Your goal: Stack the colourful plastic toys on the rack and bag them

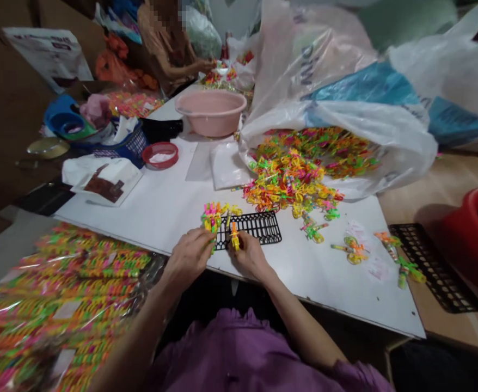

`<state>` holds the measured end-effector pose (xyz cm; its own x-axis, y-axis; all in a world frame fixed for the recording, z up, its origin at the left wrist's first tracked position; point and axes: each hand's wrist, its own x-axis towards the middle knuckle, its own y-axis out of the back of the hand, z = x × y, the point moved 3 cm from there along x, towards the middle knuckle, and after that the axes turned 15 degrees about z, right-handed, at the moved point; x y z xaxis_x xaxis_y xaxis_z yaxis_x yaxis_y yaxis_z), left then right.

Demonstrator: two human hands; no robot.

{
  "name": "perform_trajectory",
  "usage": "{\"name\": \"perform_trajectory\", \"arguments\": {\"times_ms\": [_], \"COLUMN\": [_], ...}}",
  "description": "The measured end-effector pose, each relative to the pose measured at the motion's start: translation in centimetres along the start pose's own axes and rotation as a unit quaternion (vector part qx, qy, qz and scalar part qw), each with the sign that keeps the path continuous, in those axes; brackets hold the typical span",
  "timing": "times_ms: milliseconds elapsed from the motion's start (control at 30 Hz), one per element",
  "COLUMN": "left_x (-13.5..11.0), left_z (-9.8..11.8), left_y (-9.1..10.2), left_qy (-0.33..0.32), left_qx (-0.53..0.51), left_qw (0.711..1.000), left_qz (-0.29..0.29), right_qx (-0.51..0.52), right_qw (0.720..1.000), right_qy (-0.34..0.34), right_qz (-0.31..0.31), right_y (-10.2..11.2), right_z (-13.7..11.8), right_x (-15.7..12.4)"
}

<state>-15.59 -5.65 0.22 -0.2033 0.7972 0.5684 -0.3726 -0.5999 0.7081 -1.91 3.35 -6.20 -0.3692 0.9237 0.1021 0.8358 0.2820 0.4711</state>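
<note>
My left hand (188,257) grips a bunch of small neon plastic toys (212,218) at the near edge of a white tabletop (324,283). My right hand (251,256) pinches an orange and yellow plastic toy (234,237) against a black plastic grid rack (257,228). Both hands rest next to this rack. Beyond them, a heap of similar tangled toys (292,185) spills from a large clear plastic sack (337,109). A few loose toys (314,231) lie on the board to the right.
Clear packs of neon toys (59,305) lie at lower left. A pink basin (210,111) and a small red basket (160,154) stand behind. A second black rack (437,267) and a red tub (476,234) sit right. A co-worker (169,49) handles toys at the far side.
</note>
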Motion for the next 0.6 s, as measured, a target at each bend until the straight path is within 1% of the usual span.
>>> {"name": "perform_trajectory", "arguments": {"times_ms": [100, 167, 233, 300, 400, 500, 600], "left_x": [-1.0, -1.0, -0.9, -0.9, -1.1, -1.1, -0.8], "left_z": [-0.2, -0.2, -0.2, -0.1, 0.3, 0.7, 1.2], "left_y": [-0.6, -0.9, -1.1, -1.2, -1.5, -1.6, -1.4], "left_qy": [-0.006, -0.011, -0.018, -0.026, -0.034, -0.025, -0.012], "left_qx": [-0.003, -0.003, -0.003, -0.002, 0.002, 0.013, 0.013], "left_qw": [1.000, 1.000, 1.000, 1.000, 0.999, 0.999, 0.999], "left_qz": [-0.019, -0.016, -0.007, -0.003, -0.011, -0.022, -0.044], "right_qx": [0.050, 0.062, 0.033, -0.008, -0.039, -0.054, -0.084], "right_qw": [0.998, 0.998, 0.998, 0.996, 0.994, 0.992, 0.988], "right_qy": [-0.023, 0.001, 0.046, 0.082, 0.099, 0.114, 0.123], "right_qz": [-0.010, -0.006, 0.008, 0.022, 0.019, -0.003, -0.044], "right_y": [-2.0, -2.8, -3.3, -3.3, -2.9, -2.5, -2.5], "right_z": [0.7, 0.4, -0.1, -0.2, 0.1, 0.3, -0.1], "right_x": [-1.0, -1.1, -1.1, -1.2, -1.6, -1.5, -1.1]}}
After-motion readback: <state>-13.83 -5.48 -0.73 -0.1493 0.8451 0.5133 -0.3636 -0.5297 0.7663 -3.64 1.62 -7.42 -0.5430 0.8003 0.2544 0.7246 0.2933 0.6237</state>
